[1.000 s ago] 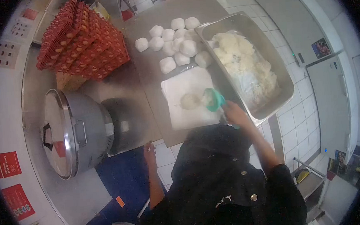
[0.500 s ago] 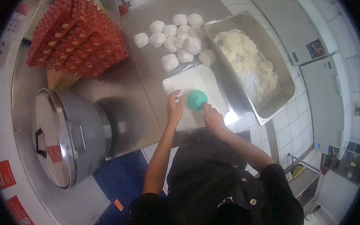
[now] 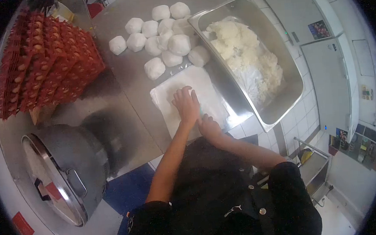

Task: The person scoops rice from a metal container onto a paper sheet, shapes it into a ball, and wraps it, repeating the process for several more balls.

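My left hand (image 3: 186, 104) lies flat and open on the limp white sheet (image 3: 206, 82) at the counter's (image 3: 125, 74) near edge, my right hand (image 3: 208, 125) beside it, grip unclear; the sheet is probably flimsy, best pinched at a corner.

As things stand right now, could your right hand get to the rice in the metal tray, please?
Probably yes. The right hand lies at the near edge of the white sheet, beside the metal tray, which is open on top, with only bare table between.
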